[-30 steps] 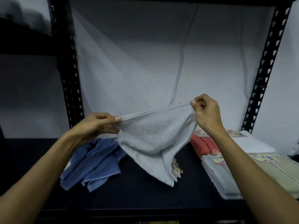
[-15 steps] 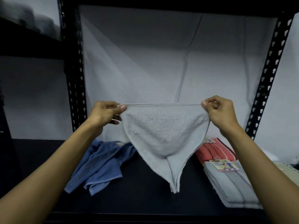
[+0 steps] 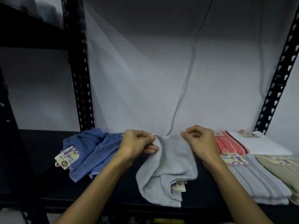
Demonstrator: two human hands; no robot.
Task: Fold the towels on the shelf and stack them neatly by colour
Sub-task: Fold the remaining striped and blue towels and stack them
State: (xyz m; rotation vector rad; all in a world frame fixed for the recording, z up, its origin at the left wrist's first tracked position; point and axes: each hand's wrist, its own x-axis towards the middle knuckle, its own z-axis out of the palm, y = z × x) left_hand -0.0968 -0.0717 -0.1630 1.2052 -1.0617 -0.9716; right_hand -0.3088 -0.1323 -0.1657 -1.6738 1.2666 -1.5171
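A pale grey towel (image 3: 168, 167) lies partly folded in the middle of a dark shelf (image 3: 113, 191), its lower edge reaching the shelf's front lip and a paper label (image 3: 178, 188) tucked among its folds. The left hand (image 3: 137, 145) pinches the towel's upper left corner, its grip closed on the cloth. The right hand (image 3: 202, 141) pinches the upper right corner the same way. To the left sits a crumpled blue towel (image 3: 92, 152) with a hanging tag (image 3: 67, 158). To the right are folded towels: a coral striped one (image 3: 229, 144), a white one (image 3: 262, 145), a grey striped one (image 3: 257, 178) and a beige one (image 3: 281, 168). A pale sheet (image 3: 145, 78) hangs behind the shelf.
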